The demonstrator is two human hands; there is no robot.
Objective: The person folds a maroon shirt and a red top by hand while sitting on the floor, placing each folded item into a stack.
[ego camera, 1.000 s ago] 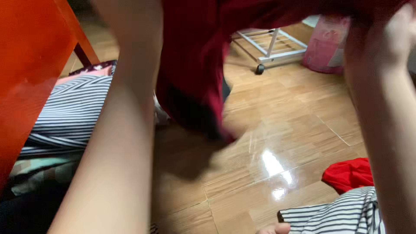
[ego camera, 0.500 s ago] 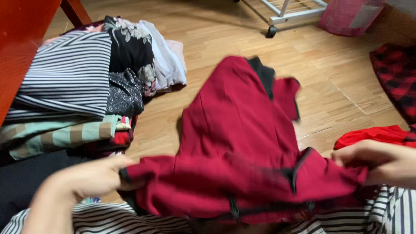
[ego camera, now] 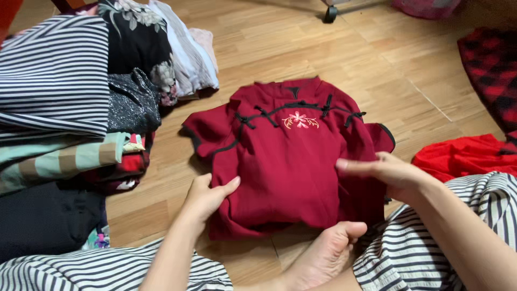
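Head view: your dress [ego camera: 285, 161], held aloft a second ago, now lies flat on the floor [ego camera: 301, 48]; left hand [ego camera: 207, 194] and right hand [ego camera: 385, 171] press it, fingers spread.

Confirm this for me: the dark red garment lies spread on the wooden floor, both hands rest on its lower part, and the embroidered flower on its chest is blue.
One detail is wrong. The head view shows the flower on the dark red garment is pale pink or cream, not blue. The rest holds: it lies on the wooden floor, with the left hand and right hand resting on its lower part.
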